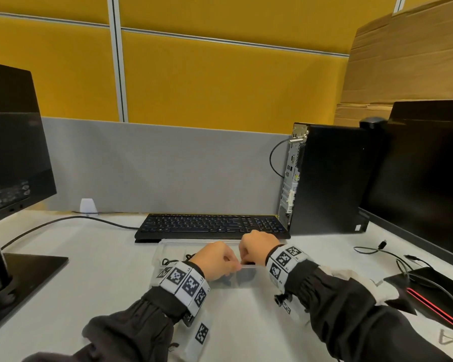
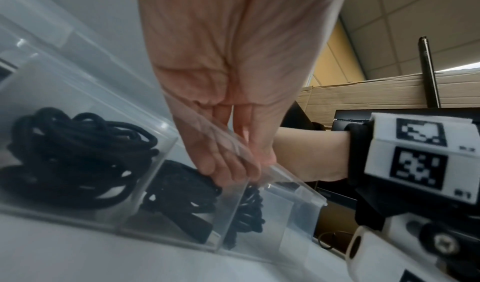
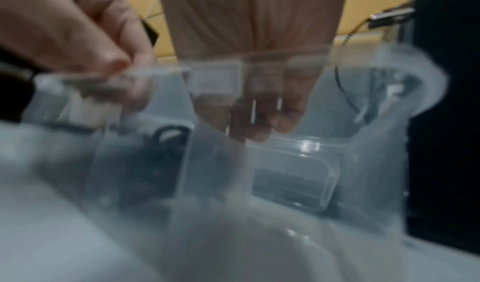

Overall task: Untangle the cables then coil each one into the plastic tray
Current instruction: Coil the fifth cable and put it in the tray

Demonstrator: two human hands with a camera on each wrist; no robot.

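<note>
My white desk (image 1: 94,257) fills the low part of the head view, with a black computer tower (image 1: 327,178) at two o'clock and a flat black keyboard (image 1: 212,226) at twelve o'clock from my hands. Just this side of the keyboard sits the clear plastic tray with little walls inside (image 1: 173,242). My two hands meet over its near edge. My left hand (image 1: 215,259) is at nine o'clock from my right hand (image 1: 256,245), and they sit close together. In the left wrist view my left fingers (image 2: 226,163) point down, nearly straight, and press on the thin clear tray edge. In the right wrist view, which is blurry, my right fingers (image 3: 262,120) reach down behind the clear wall; I cannot tell if they grab anything. A coiled black cable bundle (image 2: 78,157) lies in one box of the tray, and a second black cable bundle (image 2: 182,192) lies in the box at three o'clock from it. A few loose thin black cables (image 1: 392,257) lie on the desk at three o'clock.
</note>
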